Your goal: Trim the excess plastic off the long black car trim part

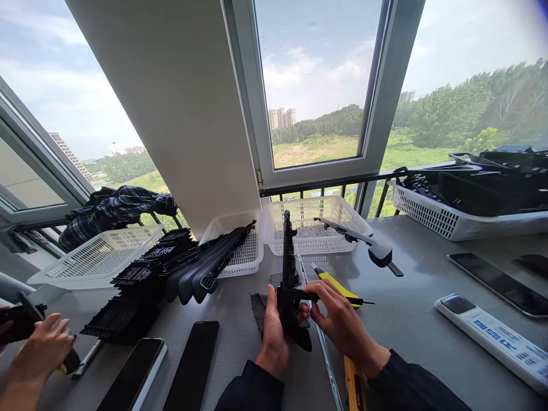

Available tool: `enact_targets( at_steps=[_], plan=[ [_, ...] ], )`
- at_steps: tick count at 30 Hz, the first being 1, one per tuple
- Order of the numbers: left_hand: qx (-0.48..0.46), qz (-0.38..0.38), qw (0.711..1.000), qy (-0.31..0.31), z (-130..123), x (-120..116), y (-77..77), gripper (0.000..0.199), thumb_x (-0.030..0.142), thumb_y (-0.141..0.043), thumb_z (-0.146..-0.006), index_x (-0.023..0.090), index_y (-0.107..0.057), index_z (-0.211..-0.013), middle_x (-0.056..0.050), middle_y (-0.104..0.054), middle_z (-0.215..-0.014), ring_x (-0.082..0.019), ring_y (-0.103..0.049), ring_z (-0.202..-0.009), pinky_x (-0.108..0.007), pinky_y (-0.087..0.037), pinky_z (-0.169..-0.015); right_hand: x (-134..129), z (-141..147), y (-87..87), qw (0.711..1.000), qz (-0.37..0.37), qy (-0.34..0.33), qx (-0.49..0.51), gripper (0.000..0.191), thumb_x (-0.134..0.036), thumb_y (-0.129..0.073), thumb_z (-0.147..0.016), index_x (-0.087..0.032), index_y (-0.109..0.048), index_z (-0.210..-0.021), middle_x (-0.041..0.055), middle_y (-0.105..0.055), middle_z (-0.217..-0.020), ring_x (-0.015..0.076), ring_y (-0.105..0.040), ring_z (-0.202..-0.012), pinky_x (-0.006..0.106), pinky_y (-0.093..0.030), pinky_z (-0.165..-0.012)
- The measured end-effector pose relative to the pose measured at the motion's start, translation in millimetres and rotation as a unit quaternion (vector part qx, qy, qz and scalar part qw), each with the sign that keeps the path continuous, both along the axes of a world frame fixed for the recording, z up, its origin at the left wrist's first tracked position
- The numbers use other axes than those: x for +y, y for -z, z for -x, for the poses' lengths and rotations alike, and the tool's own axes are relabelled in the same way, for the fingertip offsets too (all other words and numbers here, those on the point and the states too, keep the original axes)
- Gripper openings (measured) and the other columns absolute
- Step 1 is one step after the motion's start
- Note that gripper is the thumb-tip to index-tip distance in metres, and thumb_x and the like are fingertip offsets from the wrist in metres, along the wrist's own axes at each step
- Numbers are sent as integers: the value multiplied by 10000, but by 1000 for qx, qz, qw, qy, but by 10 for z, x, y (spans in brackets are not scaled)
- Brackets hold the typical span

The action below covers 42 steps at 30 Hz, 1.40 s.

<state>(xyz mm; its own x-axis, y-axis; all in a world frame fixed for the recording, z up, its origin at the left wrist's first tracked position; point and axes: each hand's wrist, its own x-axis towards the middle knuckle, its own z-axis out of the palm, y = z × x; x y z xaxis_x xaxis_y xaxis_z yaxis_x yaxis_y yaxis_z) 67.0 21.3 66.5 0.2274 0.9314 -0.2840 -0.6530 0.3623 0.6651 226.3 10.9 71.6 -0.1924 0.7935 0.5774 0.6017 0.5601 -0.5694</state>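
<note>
My left hand (274, 337) is wrapped round the lower part of a long black plastic part (289, 268), which stands up from the palm. From the right, my right hand (340, 319) pinches a thin black tool (354, 299) lying across the part, its slender tip pointing right. A yellow utility knife (338, 288) lies just behind my right hand, and an orange-yellow tool (353, 385) rests below it. A grey cloth (258, 308) is beside my left hand. A thin metal rod (327, 359) runs along the table under my hands.
White baskets (252, 265) stand along the window. Black parts (137, 285) are stacked at left; another part (379, 251) leans over a basket. Phones (192, 365) lie in front and right, near a white device (492, 337). Another person's hand (45, 348) works at far left.
</note>
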Motion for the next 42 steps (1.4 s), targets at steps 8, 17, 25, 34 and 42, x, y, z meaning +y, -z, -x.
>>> enact_targets(
  at_steps=[8,17,25,34,42],
  plan=[
    [6,-14,1000,8,-11,-25,-109,659,799,-660,-838,140,-668,-847,-5,-575,-599,-129,-499,-528,-292,-475,-593,19,-14,-25,998,17,55,-35,394,-107,-598,-894,-260,-603,-1257,69,-735,-1190,287,-688,-1118,444,-549,-961],
    [-9,-26,1000,-6,41,-17,-163,634,775,-665,-859,150,-671,-969,-2,-611,-651,-120,-530,-550,-242,-417,-538,12,-117,-50,991,72,111,-11,232,-396,-654,-963,-252,-608,-1139,49,-768,-996,258,-752,-902,366,-546,-791],
    [18,-58,997,43,56,-30,-224,740,880,-588,-810,166,-648,-993,-79,-706,-771,-241,-695,-683,-331,-517,-633,21,-141,-25,995,9,94,-9,196,-277,-651,-951,-246,-641,-1144,49,-770,-1013,261,-710,-940,377,-519,-851],
    [8,-49,998,45,84,-36,-191,837,875,-552,-843,120,-680,-1181,-113,-739,-824,-257,-709,-694,-354,-533,-660,28,-144,-63,995,-21,92,4,77,-203,-638,-903,-237,-614,-968,31,-716,-879,230,-676,-821,321,-515,-738],
    [-40,-61,995,71,108,-23,-200,886,850,-557,-861,66,-701,-1248,-154,-739,-887,-279,-706,-740,-375,-546,-673,56,-147,-37,996,-46,82,10,105,-178,-660,-908,-242,-603,-969,11,-694,-857,223,-649,-799,316,-493,-736]
  ],
)
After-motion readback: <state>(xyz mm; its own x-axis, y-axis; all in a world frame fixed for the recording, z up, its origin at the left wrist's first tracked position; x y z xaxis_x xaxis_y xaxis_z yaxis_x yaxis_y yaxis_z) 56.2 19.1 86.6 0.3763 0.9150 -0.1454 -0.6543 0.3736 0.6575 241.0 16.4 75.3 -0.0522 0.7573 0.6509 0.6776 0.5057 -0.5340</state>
